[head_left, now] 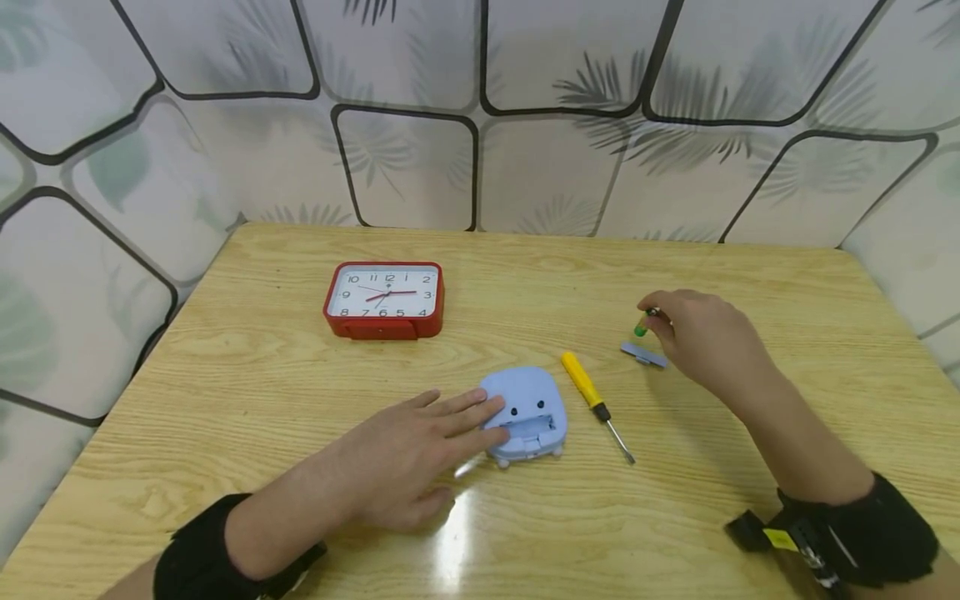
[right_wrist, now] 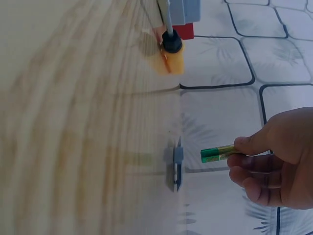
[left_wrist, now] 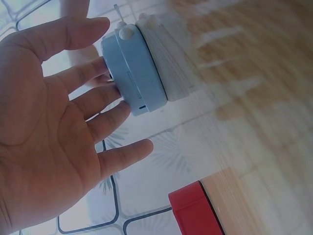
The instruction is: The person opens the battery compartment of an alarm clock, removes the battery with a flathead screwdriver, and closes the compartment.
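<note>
My left hand (head_left: 420,454) rests its outstretched fingertips on a light blue device (head_left: 522,387), which lies on the table with its back up. The device has small white feet, two dark holes and an uncovered battery compartment at its near side. In the left wrist view the fingers reach over the edge of the blue casing (left_wrist: 134,73). Between thumb and fingertips my right hand (head_left: 712,342) pinches a green-and-gold battery (right_wrist: 215,153), held above the table. Just below it lies a narrow blue-grey battery cover (head_left: 642,355).
A screwdriver (head_left: 582,379) with a yellow handle lies between the blue device and the cover, tip toward me. At the back left stands a red rectangular clock (head_left: 386,292). The wooden table (head_left: 540,292) meets a patterned wall covering (head_left: 405,167) at the back.
</note>
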The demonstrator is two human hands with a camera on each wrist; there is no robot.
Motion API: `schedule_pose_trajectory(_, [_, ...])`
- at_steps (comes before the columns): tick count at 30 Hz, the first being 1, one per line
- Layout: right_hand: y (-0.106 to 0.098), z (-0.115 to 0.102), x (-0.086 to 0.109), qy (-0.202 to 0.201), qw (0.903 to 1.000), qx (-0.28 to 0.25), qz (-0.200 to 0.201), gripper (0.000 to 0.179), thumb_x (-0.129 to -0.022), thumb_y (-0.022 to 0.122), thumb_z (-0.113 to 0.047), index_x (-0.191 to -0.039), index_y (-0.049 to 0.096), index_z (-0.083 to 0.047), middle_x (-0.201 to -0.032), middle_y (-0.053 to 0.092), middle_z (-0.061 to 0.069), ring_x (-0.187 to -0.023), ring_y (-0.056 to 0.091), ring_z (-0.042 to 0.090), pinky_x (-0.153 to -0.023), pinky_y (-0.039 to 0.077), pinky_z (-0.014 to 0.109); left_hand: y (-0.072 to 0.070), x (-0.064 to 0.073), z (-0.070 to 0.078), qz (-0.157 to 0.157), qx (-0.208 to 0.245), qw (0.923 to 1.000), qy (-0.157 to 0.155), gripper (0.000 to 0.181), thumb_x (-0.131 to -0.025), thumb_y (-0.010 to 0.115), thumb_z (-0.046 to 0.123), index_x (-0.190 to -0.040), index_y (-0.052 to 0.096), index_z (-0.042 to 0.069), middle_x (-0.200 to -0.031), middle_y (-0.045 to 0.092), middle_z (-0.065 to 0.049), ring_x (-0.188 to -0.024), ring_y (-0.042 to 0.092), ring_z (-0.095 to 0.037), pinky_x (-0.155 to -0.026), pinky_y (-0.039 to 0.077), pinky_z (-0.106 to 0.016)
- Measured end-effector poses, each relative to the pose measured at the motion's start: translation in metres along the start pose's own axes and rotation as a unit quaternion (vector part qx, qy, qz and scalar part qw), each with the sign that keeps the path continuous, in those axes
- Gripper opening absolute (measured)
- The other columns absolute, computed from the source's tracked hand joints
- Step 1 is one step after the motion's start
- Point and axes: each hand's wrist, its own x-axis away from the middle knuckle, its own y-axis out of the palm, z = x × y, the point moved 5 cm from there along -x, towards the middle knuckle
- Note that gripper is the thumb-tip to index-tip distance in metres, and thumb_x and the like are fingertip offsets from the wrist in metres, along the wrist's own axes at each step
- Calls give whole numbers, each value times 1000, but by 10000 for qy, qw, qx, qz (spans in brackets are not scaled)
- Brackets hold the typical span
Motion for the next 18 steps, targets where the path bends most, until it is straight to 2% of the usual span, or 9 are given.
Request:
schedule_pose_trajectory(4, [7, 8, -2, 321, 9983, 109, -475, 23, -95, 64, -8, -117, 69, -1, -105, 74, 16, -85, 70, 32, -66, 56, 46, 0, 0, 0, -36, 21, 10000, -5, 71, -93, 61, 33, -157, 32, 23, -167, 21, -1, -153, 21, -21, -116, 35, -52])
schedule_pose_trajectory(9, [19, 17, -5, 653, 9897, 225, -1256, 27, -98, 60, -10, -123, 67, -3, -111, 72, 16, -92, 69, 34, -66, 55, 45, 0, 0, 0, -60, 26, 10000, -8, 71, -93, 60, 33, -158, 32, 23, -167, 20, -1, -153, 21, -21, -116, 35, -52])
schedule_pose_trajectory(18, [21, 18, -5, 730, 9871, 217, -1412, 30, -99, 59, -11, -127, 65, -5, -115, 71, 16, -96, 68, 34, -66, 55, 44, 0, 0, 1, -54, 33, 10000, -26, 71, -93, 60, 33, -157, 32, 23, -167, 20, -1, -153, 21, -21, -116, 35, -53])
